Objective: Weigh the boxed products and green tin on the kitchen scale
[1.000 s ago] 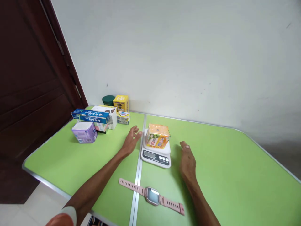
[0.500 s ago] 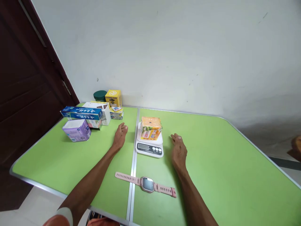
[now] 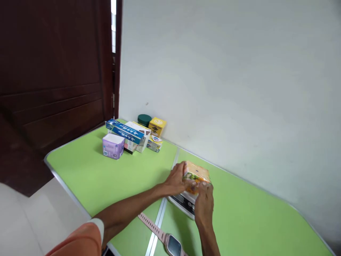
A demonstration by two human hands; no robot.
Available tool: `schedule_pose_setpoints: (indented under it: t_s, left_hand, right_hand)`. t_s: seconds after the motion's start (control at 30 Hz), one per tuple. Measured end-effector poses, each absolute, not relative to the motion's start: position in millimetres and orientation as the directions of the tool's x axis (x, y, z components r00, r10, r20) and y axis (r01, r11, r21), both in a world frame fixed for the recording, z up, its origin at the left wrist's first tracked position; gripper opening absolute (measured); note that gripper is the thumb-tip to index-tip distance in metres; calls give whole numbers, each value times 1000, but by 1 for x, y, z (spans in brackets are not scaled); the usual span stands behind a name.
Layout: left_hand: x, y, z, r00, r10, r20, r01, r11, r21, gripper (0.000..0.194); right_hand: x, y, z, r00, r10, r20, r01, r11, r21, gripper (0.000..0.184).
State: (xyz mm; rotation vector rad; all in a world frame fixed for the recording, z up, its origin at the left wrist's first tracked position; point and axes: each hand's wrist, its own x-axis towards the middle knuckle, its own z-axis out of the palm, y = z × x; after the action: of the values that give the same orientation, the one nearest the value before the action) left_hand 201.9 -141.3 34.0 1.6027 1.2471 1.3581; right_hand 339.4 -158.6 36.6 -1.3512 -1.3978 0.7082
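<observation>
"What reads beyond the left hand?"

"White Chinese characters, 云南白药, stretch across a blue box on that side."

"And on the yellow box, farther out past that hand?"

"A round white emblem marks its top; the wording on its side is too small to read."

"Between that hand and the right hand?"

"Print on the orange packet, blurred and partly covered; the scale's display, near the left hand, is illegible."

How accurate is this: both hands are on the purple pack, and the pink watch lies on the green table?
Wrong pack: in the head view, the left hand and right hand are on the orange pack; the purple pack stands apart. The pink watch does lie on the green table.
</observation>
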Motion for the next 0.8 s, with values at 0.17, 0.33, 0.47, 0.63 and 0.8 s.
schedule_pose_setpoints:
  t_s: [0.17,0.33,0.47,0.63,0.8]
  left_hand:
    - [174,-145,41,-8,938,348,221,-338,915,79]
    - [101,-183,47,-175,903,393,272,-339,901,76]
    - [35,-209,37,-308,870,385,289,-300,909,79]
    - [-8,-222,14,-378,852,363,357,-228,906,85]
    - [1,-239,7,-441,834,330,442,-118,889,73]
  right_hand:
    - [321,-158,56,113,974,198,407,136,-903,64]
    - [247,-170,63,-112,968,225,233,246,-941,66]
    - [172,-176,47,-289,927,241,59,268,-962,65]
    - [130,-183,25,-401,877,264,-1,288,-958,61]
    - [141,-182,20,-462,853,242,13,280,-960,52]
